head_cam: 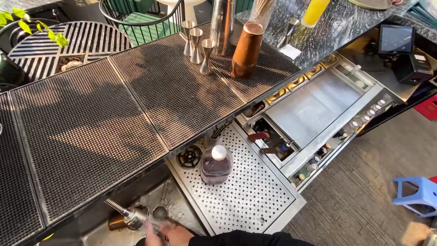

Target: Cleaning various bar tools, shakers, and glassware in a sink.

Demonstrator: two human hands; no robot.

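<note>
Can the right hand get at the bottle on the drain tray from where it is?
Probably yes: the right hand is low in the sink, and nothing stands between it and the bottle on the perforated tray.

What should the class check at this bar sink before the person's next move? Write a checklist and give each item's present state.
1. Hand over the basin: ok. A black-sleeved hand is in the sink, right of the spray tap.
2. Grip of the fingers: cannot tell. What they hold is blurred at the picture's bottom edge.
3. Bottle stable: ok. It stands upright, white cap on, on the perforated drainboard.
4. Copper cup clear of the hand: ok. It lies under the tap, left of the hand.
5. Copper shaker and three jiggers out of the way: ok. They stand upright on the bar mat.
</note>
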